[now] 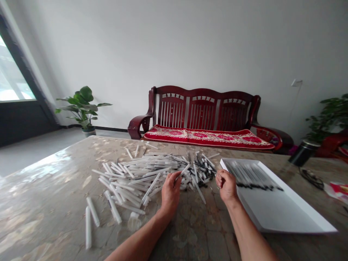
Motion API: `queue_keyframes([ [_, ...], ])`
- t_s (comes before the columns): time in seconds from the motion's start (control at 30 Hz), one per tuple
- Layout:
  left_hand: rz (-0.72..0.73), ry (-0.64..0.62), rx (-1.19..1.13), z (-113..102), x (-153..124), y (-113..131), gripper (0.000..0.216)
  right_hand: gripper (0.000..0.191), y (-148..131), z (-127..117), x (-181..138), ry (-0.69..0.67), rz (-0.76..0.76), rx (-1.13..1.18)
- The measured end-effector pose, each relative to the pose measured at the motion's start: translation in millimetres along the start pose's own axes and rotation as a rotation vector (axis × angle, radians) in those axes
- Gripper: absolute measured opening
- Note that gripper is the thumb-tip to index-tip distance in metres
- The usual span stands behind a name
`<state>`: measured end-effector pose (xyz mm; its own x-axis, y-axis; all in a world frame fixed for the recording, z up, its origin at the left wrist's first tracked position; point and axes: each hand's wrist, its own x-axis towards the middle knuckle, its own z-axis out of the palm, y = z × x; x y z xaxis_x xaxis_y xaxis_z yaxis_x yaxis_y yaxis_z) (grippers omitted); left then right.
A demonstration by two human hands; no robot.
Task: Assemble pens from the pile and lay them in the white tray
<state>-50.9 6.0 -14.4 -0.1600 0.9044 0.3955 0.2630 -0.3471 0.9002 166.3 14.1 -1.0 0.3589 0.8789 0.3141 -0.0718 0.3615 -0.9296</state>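
Observation:
My left hand is closed round a slim white pen barrel, which points up and to the right. My right hand is closed in a pinch beside the tray's left edge; what its fingers hold is too small to make out. Between and beyond my hands spreads a loose heap of white pen barrels. Small black pen parts lie mixed in at the heap's right end. In the white tray, a row of pens with black ends lies side by side in the far part.
Two pen barrels lie apart at the table's left front. A dark cylindrical container, a black cable and a red-and-white packet are right of the tray. Behind the table stands a wooden bench.

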Motion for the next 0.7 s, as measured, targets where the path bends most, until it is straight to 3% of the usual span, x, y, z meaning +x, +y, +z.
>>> queue_keyframes([
  [0.27,0.002,-0.015,0.044,-4.1,3.7,-2.8,0.022,0.027,-6.8,0.6,-1.2,-0.093,0.035,0.166],
  [0.7,0.007,-0.016,0.065,-9.2,5.5,2.8,0.022,0.025,-5.6,-3.4,0.0,-0.142,0.089,0.139],
])
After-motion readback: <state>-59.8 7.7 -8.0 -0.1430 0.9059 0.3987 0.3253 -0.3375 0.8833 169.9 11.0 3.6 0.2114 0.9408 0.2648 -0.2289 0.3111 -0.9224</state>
